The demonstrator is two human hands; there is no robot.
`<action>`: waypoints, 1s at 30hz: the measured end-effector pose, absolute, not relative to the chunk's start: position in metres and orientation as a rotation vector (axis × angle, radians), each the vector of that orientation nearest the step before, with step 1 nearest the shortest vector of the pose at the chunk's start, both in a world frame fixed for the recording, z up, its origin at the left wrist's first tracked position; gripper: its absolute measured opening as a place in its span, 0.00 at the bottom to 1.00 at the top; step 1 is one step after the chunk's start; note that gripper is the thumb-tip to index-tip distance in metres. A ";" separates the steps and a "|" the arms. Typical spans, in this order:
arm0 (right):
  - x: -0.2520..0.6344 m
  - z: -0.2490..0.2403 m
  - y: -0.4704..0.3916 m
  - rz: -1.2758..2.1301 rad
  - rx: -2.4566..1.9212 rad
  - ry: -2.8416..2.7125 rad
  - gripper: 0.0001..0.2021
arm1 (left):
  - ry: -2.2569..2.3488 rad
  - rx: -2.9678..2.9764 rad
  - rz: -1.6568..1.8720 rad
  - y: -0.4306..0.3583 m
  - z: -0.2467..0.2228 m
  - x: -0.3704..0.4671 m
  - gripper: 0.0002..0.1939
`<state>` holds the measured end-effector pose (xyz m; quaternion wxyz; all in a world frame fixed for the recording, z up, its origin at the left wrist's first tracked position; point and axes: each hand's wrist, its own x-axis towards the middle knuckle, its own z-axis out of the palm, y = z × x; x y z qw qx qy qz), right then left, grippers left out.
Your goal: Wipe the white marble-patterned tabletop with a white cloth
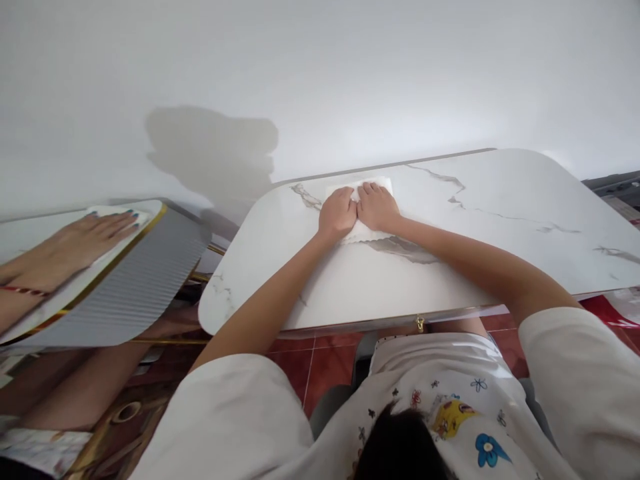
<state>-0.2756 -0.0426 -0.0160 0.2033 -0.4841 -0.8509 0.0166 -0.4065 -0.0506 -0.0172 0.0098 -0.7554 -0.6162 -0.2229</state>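
Both my hands press side by side on a white cloth (367, 233) spread on a white marble-patterned tabletop (505, 220). My left hand (339, 212) has its fingers curled down on the cloth's left part. Touching it at the thumbs, my right hand (379, 207) bears on the cloth with fingers bent and close together. A small bit of cloth pokes up between the two hands. The cloth's wavy near edge and its far corners show around them; what lies under the palms is hidden.
At left, another person's hand (95, 237) lies on a white cloth (143, 219) on a second table with a ribbed grey side (145, 273). A pale wall (350, 80) stands behind the tables. A small gold fitting (420, 324) is on my table's near edge, above red floor tiles (295, 367).
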 end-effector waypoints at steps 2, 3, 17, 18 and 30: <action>-0.276 -0.018 -0.063 0.040 -1.350 -2.370 0.23 | -1.889 -2.378 -0.703 -0.075 -0.016 -0.407 0.22; -0.276 -0.018 -0.074 0.041 -1.347 -2.375 0.24 | -1.881 -2.379 -0.707 -0.087 -0.015 -0.407 0.22; -0.268 -0.004 -0.198 0.153 -1.355 -2.536 0.27 | -1.930 -2.298 -0.643 -0.213 -0.016 -0.402 0.26; -0.266 -0.004 -0.201 0.151 -1.345 -2.536 0.27 | -1.939 -2.285 -0.653 -0.217 -0.017 -0.400 0.26; -0.209 0.001 -0.208 0.121 -1.394 -2.526 0.27 | -1.931 -2.390 -0.694 -0.220 -0.008 -0.341 0.22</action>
